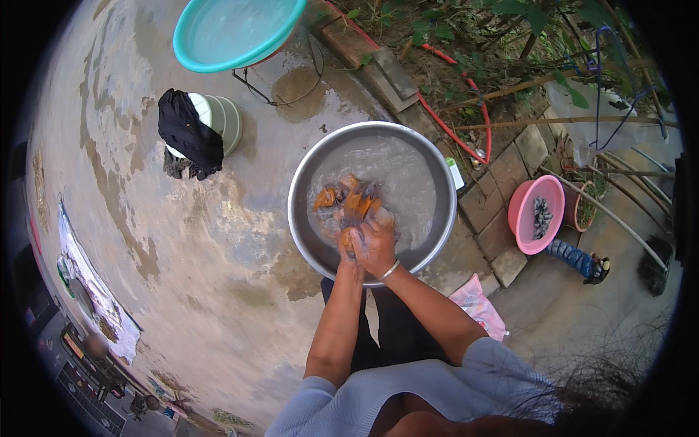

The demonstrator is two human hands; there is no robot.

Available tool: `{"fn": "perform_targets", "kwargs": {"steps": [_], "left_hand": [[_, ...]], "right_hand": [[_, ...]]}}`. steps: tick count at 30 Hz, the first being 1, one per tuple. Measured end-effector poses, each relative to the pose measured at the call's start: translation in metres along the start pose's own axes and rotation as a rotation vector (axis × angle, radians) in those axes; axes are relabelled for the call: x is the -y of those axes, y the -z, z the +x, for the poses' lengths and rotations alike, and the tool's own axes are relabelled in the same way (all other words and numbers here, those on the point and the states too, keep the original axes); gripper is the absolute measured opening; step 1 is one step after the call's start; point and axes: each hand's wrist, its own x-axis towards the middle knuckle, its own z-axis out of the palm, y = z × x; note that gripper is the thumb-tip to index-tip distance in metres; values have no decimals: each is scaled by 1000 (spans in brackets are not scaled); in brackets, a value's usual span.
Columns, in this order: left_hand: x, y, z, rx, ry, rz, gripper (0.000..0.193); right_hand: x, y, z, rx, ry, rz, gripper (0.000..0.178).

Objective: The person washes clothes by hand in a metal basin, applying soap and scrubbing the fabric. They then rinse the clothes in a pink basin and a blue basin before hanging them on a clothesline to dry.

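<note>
A round silver metal basin (372, 125) of cloudy grey water (415, 178) stands on the ground in front of me. Over its near half, my left hand (345, 237) and my right hand (375, 244) are pressed close together, both closed on a wet, bunched cloth (357, 207) patterned in orange and dark grey. Part of the cloth spreads into the water beyond my fingers. A pale bracelet (391, 269) circles my right wrist. The left fingers are partly hidden by the cloth and the right hand.
At the far left, a turquoise tub (191, 62) rests on a wire stand; black clothing (186, 135) drapes over a pale green bucket (231, 124). To the right are a pink basin (555, 200), a pink bag (477, 309), a red hose (440, 120) and brick edging (484, 200).
</note>
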Motion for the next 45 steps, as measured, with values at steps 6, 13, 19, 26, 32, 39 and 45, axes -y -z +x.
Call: {"fn": "perform_targets", "kwargs": {"steps": [6, 13, 19, 26, 32, 39, 45], "left_hand": [[-39, -107, -18, -518, -137, 486, 38], [-31, -91, -54, -604, -641, 1289, 29], [-5, -94, -83, -705, -381, 955, 55], [2, -115, -29, -516, 136, -221, 70], [2, -94, 0, -534, 125, -333, 56], [55, -43, 3, -271, -278, 79, 43], [-10, -162, -42, -667, -317, 221, 46]], "right_hand": [[-52, 3, 26, -140, -210, -70, 24], [-101, 66, 23, 118, -214, -349, 22], [-93, 60, 66, 186, -114, -371, 69], [-68, -2, 51, 338, -126, -237, 47], [-27, 34, 3, 392, 77, 215, 22], [-20, 40, 16, 348, 326, -39, 21], [-84, 56, 65, -34, -6, 71, 13]]}}
